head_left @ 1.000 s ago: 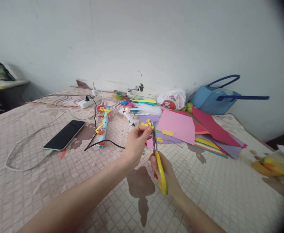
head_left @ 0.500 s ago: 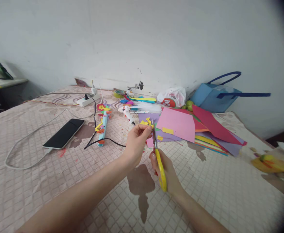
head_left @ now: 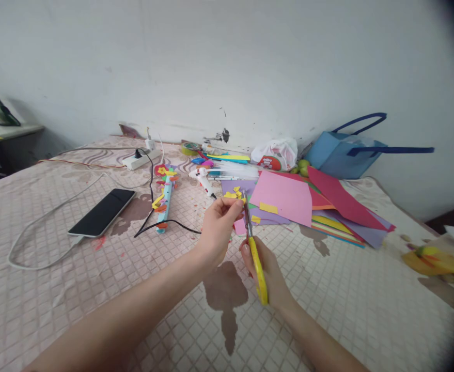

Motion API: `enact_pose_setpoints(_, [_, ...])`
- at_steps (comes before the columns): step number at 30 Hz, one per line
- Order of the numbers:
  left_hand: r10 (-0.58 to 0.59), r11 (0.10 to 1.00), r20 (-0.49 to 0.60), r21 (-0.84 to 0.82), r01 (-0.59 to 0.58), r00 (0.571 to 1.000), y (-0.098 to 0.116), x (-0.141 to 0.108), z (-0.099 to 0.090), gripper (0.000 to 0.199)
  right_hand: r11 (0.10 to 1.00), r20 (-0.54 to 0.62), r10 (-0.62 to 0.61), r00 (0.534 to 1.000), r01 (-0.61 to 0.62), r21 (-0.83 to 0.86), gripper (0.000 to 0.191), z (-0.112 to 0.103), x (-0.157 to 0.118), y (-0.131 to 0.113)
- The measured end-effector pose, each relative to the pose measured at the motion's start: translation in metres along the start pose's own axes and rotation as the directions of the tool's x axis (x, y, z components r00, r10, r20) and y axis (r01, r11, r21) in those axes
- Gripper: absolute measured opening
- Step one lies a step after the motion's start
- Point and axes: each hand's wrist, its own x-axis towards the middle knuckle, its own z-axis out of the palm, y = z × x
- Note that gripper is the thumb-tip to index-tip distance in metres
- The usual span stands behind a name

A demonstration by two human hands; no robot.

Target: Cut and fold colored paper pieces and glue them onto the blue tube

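My right hand is closed around the yellow handles of a pair of scissors, whose blades point away from me. The blades lie right beside the fingertips of my left hand. Thumb and forefinger of that hand pinch a small piece of yellow paper, mostly hidden by the fingers. Just beyond, several yellow paper scraps lie on a purple sheet. A pink scrap lies between my hands.
To the left are a light-blue strip with colourful paper pieces, a charging phone and a power strip. A white glue gun lies ahead. Coloured sheets, a plastic bag and a blue bag are at right.
The scissors' handles have shifted very slightly with my right hand. My left hand keeps its pinch in nearly the same place.
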Motion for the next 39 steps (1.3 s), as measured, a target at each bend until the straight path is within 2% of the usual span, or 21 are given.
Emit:
enact_pose_setpoints(12, [0.003, 1.0, -0.002, -0.008, -0.003, 1.0, -0.002, 0.001, -0.001, 0.017, 0.997, -0.016, 0.048, 0.999, -0.046, 0.068, 0.031, -0.001, -0.001, -0.007])
enact_pose_setpoints(29, [0.007, 1.0, 0.025, 0.019, -0.007, 1.0, 0.001, -0.001, -0.005, 0.016, 0.999, -0.008, 0.021, 1.0, -0.02, 0.043, 0.031, -0.003, -0.001, -0.006])
enact_pose_setpoints(39, [0.001, 0.999, 0.041, 0.044, -0.003, 0.999, 0.004, 0.0, -0.008, 0.019, 0.999, 0.002, -0.026, 1.0, 0.026, 0.02, 0.032, -0.005, -0.001, 0.007])
